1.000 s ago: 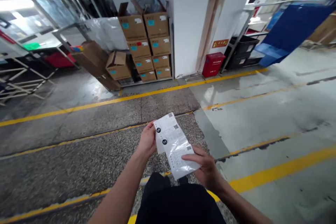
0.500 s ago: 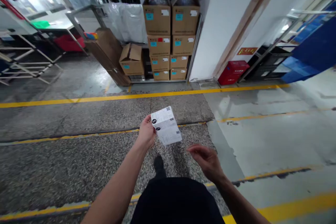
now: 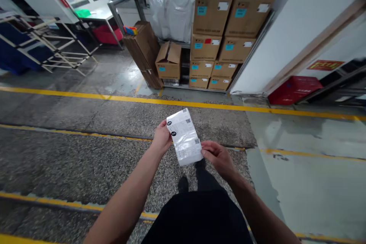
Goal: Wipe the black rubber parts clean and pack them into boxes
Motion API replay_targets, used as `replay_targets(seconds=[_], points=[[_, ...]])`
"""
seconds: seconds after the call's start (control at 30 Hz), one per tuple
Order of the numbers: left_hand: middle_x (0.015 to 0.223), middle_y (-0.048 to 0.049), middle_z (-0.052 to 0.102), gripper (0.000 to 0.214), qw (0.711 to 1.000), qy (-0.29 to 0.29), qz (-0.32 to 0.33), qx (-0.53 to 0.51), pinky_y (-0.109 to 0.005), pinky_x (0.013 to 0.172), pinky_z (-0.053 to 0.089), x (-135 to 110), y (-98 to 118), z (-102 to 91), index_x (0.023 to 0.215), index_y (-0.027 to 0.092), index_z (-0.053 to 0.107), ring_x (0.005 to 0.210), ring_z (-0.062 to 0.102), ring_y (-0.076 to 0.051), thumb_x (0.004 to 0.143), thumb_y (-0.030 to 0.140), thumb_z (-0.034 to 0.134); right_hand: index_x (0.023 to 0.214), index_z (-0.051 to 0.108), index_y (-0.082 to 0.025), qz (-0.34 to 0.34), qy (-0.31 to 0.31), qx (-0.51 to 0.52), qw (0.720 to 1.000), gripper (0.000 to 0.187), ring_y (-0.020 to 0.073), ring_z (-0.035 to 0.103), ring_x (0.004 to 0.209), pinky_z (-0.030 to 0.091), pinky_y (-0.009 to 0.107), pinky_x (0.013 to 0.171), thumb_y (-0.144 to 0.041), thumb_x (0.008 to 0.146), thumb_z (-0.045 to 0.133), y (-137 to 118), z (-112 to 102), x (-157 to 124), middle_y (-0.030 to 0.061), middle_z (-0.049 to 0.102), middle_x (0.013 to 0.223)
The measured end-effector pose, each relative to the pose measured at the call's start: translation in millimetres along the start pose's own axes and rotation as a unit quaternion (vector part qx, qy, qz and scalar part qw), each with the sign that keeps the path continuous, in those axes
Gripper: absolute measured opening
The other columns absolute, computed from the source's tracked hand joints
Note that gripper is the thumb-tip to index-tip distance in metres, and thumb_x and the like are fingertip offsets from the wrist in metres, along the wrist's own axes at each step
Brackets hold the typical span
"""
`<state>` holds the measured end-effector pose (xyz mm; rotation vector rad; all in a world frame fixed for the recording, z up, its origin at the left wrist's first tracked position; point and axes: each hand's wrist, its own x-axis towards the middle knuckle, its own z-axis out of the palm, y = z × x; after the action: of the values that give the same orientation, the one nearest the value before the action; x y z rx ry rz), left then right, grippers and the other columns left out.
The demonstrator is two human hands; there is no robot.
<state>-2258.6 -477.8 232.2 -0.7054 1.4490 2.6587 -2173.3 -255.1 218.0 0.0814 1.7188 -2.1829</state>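
Right hand (image 3: 216,158) back on the clear-sleeved label packet (image 3: 184,137) since the earlier frame, fingers closed on its lower right edge. Left to right: white metal rack (image 3: 57,42) at 10 o'clock; left hand (image 3: 162,136) gripping the packet's left edge; packet at 12 o'clock, flat between both hands, printed face up, a steady hold; cardboard cartons (image 3: 211,45) at 1 o'clock; red case (image 3: 294,90) at 2 o'clock.

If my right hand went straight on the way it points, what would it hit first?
Your right hand would meet the plastic-wrapped printed sheets first, at their right edge; depth is unclear.
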Motion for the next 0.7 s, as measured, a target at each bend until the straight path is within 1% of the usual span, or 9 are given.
replay_targets(seconds=[0.07, 0.13, 0.2, 0.27, 0.33, 0.43, 0.57, 0.63, 0.7], points=[[0.081, -0.0031, 0.070, 0.036, 1.000, 0.007, -0.013, -0.017, -0.025, 0.065, 0.054, 22.5, 3.1, -2.7, 0.091, 0.014, 0.064, 0.069, 0.065, -0.016, 0.061, 0.020, 0.083, 0.110, 0.068, -0.018, -0.002, -0.006, -0.008, 1.000, 0.034, 0.0172, 0.067, 0.090, 0.051, 0.028, 0.081, -0.035, 0.081, 0.075, -1.7, -4.2, 30.6, 0.0064, 0.073, 0.100], [0.079, -0.0053, 0.069, 0.033, 0.999, -0.001, -0.040, -0.036, -0.027, 0.065, 0.054, 42.1, 5.2, 0.4, 0.087, 0.013, 0.064, 0.068, 0.065, -0.017, 0.071, 0.038, 0.080, 0.110, 0.068, -0.018, -0.010, -0.013, -0.015, 1.000, 0.033, 0.0186, 0.067, 0.095, 0.052, 0.030, 0.086, -0.036, 0.083, 0.073, -2.7, -12.1, 65.2, 0.0073, 0.072, 0.103], [0.080, -0.0082, 0.069, 0.053, 0.995, -0.025, -0.073, -0.061, -0.029, 0.063, 0.055, 58.7, 5.2, 9.3, 0.090, 0.013, 0.066, 0.069, 0.065, -0.019, 0.078, 0.064, 0.070, 0.112, 0.067, -0.018, -0.013, -0.019, -0.018, 1.000, 0.033, 0.0199, 0.067, 0.097, 0.052, 0.032, 0.088, -0.037, 0.085, 0.072, -5.3, -22.5, 102.6, 0.0080, 0.072, 0.106], [0.089, -0.0098, 0.070, 0.065, 0.993, -0.044, -0.089, -0.063, -0.030, 0.064, 0.055, 74.4, 3.2, 22.6, 0.102, 0.013, 0.067, 0.074, 0.066, -0.021, 0.077, 0.073, 0.066, 0.113, 0.066, -0.018, -0.011, -0.029, -0.022, 0.999, 0.034, 0.0204, 0.067, 0.097, 0.052, 0.033, 0.087, -0.037, 0.085, 0.071, -11.7, -34.8, 140.7, 0.0082, 0.072, 0.106], [0.100, -0.0081, 0.070, 0.056, 0.996, -0.033, -0.075, -0.033, -0.028, 0.068, 0.055, 92.1, 0.9, 38.3, 0.110, 0.016, 0.066, 0.080, 0.066, -0.019, 0.074, 0.058, 0.079, 0.111, 0.065, -0.018, -0.010, -0.050, -0.034, 0.998, 0.033, 0.0207, 0.067, 0.096, 0.052, 0.033, 0.086, -0.037, 0.085, 0.069, -22.3, -48.7, 177.4, 0.0083, 0.072, 0.105], [0.096, -0.0041, 0.069, 0.042, 0.999, 0.013, -0.043, 0.012, -0.023, 0.069, 0.053, 124.7, 2.1, 60.9, 0.101, 0.016, 0.068, 0.077, 0.063, -0.014, 0.068, 0.032, 0.089, 0.106, 0.066, -0.018, -0.016, -0.076, -0.086, 0.993, 0.026, 0.0205, 0.066, 0.096, 0.051, 0.033, 0.087, -0.035, 0.086, 0.067, -42.0, -71.7, 226.7, 0.0067, 0.071, 0.103], [0.097, -0.0056, 0.069, 0.039, 0.998, 0.019, 0.021, 0.063, -0.024, 0.073, 0.051, 169.3, 13.7, 81.6, 0.102, 0.017, 0.068, 0.082, 0.063, -0.015, 0.070, 0.029, 0.085, 0.097, 0.065, -0.019, -0.007, -0.129, -0.189, 0.973, 0.016, 0.0190, 0.064, 0.089, 0.049, 0.033, 0.083, -0.030, 0.085, 0.065, -66.6, -99.4, 282.3, 0.0036, 0.069, 0.094], [0.095, -0.0062, 0.069, 0.034, 0.992, 0.024, 0.063, 0.107, -0.026, 0.076, 0.051, 186.7, 21.1, 88.4, 0.099, 0.017, 0.068, 0.084, 0.063, -0.016, 0.071, 0.026, 0.084, 0.108, 0.064, -0.021, -0.007, -0.166, -0.199, 0.966, 0.026, 0.0204, 0.062, 0.102, 0.047, 0.035, 0.092, -0.031, 0.084, 0.067, -78.7, -107.2, 308.1, 0.0047, 0.067, 0.111], [0.100, -0.0076, 0.069, 0.025, 0.976, 0.005, 0.126, 0.176, -0.029, 0.083, 0.050, 200.3, 29.3, 94.7, 0.091, 0.017, 0.068, 0.091, 0.064, -0.019, 0.072, 0.023, 0.082, 0.129, 0.056, -0.026, -0.006, -0.185, -0.162, 0.969, 0.045, 0.0217, 0.054, 0.123, 0.043, 0.037, 0.104, -0.040, 0.088, 0.066, -91.5, -108.6, 333.3, 0.0053, 0.057, 0.135]])
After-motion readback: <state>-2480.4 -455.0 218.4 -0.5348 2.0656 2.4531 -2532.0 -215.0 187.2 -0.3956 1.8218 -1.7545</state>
